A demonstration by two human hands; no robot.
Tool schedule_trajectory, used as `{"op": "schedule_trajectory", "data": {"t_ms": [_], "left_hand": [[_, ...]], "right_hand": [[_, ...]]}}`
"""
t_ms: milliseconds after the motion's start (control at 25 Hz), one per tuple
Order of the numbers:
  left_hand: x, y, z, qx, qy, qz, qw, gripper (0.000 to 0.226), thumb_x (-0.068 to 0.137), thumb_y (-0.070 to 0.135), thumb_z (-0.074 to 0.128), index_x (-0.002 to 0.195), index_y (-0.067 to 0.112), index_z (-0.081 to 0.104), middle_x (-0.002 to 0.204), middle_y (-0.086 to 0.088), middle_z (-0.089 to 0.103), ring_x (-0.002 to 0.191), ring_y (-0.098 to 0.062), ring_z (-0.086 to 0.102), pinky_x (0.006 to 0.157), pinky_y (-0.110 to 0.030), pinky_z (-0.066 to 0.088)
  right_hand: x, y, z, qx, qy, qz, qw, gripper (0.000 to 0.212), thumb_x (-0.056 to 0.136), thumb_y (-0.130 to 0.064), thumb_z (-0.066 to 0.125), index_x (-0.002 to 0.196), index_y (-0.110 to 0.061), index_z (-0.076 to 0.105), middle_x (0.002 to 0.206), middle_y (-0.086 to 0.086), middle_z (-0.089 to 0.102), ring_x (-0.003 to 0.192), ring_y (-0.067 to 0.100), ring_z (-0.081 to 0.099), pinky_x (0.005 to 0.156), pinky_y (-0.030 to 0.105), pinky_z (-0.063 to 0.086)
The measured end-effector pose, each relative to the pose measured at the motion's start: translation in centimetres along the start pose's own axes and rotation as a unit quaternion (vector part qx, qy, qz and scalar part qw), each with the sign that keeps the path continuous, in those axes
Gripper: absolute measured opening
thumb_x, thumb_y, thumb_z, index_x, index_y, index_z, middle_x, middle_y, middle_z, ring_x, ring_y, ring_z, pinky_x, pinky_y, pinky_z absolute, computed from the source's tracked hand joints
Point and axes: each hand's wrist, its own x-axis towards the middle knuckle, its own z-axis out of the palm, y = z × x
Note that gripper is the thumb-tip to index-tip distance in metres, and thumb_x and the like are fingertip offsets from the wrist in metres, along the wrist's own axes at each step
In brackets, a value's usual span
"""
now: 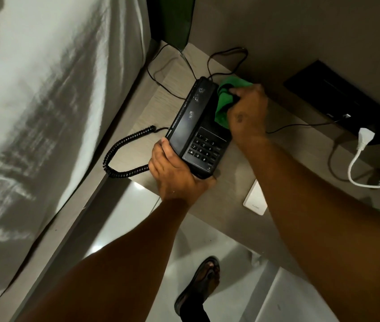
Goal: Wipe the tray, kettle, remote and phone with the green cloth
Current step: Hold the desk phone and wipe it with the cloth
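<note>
- Sitting near the front edge of a pale wood-grain worktop (207, 205), the black phone (196, 131) has its handset resting in the cradle along its left side and its keypad facing up.
- Bunched against the far right part of the phone's body, just above the keypad, is the green cloth (225, 105).
- The right hand (247, 112) has its grip closed around the cloth, fingers curled into the folds and pressing it down on the phone.
- The left hand (175, 173) clasps the near end of the phone, thumb laid along the handset side and fingers wrapped under the front corner, a firm closed grip.
- A coiled black cord (124, 156) loops out from the phone's left side and lies on the worktop, touching the left hand's wrist area.
- Thin black cables (228, 54) trail away behind the phone toward the wall.
- A small white card-like item (255, 198) lies flat on the worktop to the right of the left hand, under the right forearm.
- Farther right, a white plug (364, 138) with its lead hangs beside a black panel (347, 101) set in the wall.
- A bed with white sheets (45, 112) fills the left side.
- Below, a sandalled foot (200, 284) stands on the glossy tiled floor (126, 210).
</note>
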Motion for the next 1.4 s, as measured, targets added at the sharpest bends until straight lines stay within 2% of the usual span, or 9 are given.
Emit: {"op": "schedule_trajectory", "data": {"t_ms": [240,400,560,760,840,920,1080,1280,1400], "left_hand": [[-0.2,0.1,-0.3,-0.004,0.004,-0.001,1.0,0.139,0.057,0.091,0.055,0.152,-0.002,0.015,0.15,-0.023,0.031,0.14,-0.039,0.031,0.117,-0.054,0.023],[0.0,0.1,-0.1,-0.005,0.002,-0.006,1.0,0.144,0.05,0.091,0.059,0.151,-0.001,0.015,0.149,-0.02,0.03,0.139,-0.038,0.032,0.116,-0.052,0.022],[0.0,0.2,-0.2,0.004,0.004,-0.001,1.0,0.148,0.045,0.09,0.064,0.151,-0.001,0.015,0.148,-0.02,0.03,0.138,-0.039,0.033,0.116,-0.052,0.023],[-0.1,0.5,-0.6,0.011,-0.003,-0.003,1.0,0.149,0.048,0.096,0.057,0.151,-0.001,0.012,0.149,-0.02,0.027,0.14,-0.038,0.029,0.116,-0.053,0.022],[-0.1,0.4,-0.6,0.022,-0.013,-0.006,1.0,0.152,0.045,0.096,0.057,0.152,0.001,0.009,0.151,-0.019,0.024,0.141,-0.037,0.026,0.116,-0.054,0.023],[-0.1,0.4,-0.6,0.028,-0.018,-0.009,0.999,0.152,0.043,0.096,0.057,0.153,0.002,0.008,0.151,-0.019,0.026,0.14,-0.037,0.027,0.116,-0.056,0.027],[-0.2,0.4,-0.7,0.008,-0.011,-0.008,1.0,0.149,0.044,0.092,0.061,0.152,0.001,0.011,0.15,-0.021,0.03,0.14,-0.04,0.032,0.116,-0.058,0.029],[-0.3,0.5,-0.8,-0.018,-0.011,-0.007,1.0,0.145,0.05,0.09,0.063,0.153,0.001,0.012,0.153,-0.023,0.029,0.143,-0.04,0.03,0.118,-0.056,0.024],[-0.3,0.4,-0.8,-0.029,-0.007,-0.007,1.0,0.146,0.049,0.088,0.066,0.152,0.0,0.014,0.152,-0.022,0.03,0.143,-0.039,0.03,0.118,-0.055,0.023]], "right_hand": [[-9.3,0.0,1.3,0.04,-0.038,-0.017,0.998,0.031,0.092,-0.005,0.054,0.118,-0.016,0.064,0.124,0.01,0.051,0.111,0.026,0.053,0.09,0.04,0.052],[-5.3,0.4,0.8,0.009,-0.016,-0.046,0.999,0.035,0.089,-0.002,0.054,0.121,-0.013,0.062,0.126,0.016,0.05,0.109,0.031,0.054,0.089,0.042,0.054],[-0.4,0.1,-0.3,0.009,-0.005,0.01,1.0,0.04,0.088,0.005,0.051,0.123,-0.011,0.061,0.128,0.021,0.05,0.111,0.034,0.056,0.087,0.029,0.051],[-7.9,1.1,0.7,0.065,-0.003,-0.004,0.998,0.028,0.089,-0.001,0.057,0.112,-0.013,0.068,0.119,0.015,0.061,0.099,0.021,0.063,0.064,-0.003,0.035],[-8.5,1.7,0.7,0.226,0.006,0.098,0.969,0.025,0.088,-0.001,0.06,0.107,-0.014,0.07,0.115,0.012,0.067,0.096,0.018,0.064,0.063,-0.004,0.041],[-7.7,2.2,0.2,0.398,0.0,0.189,0.898,0.028,0.087,0.002,0.061,0.107,-0.016,0.07,0.112,0.012,0.07,0.098,0.02,0.067,0.074,0.012,0.053],[-7.5,1.7,-0.7,0.527,-0.004,0.201,0.826,0.035,0.086,0.006,0.059,0.098,-0.023,0.073,0.109,0.006,0.071,0.101,0.022,0.069,0.086,0.036,0.057],[-6.7,-0.7,-1.1,0.294,-0.062,-0.006,0.954,0.02,0.085,-0.012,0.067,0.098,-0.027,0.071,0.091,-0.014,0.067,0.086,-0.003,0.065,0.074,0.006,0.05],[-4.9,-0.7,-1.5,0.208,-0.072,0.027,0.975,0.014,0.083,-0.025,0.068,0.095,-0.028,0.062,0.075,-0.013,0.065,0.062,-0.006,0.061,0.049,0.005,0.043]]}}
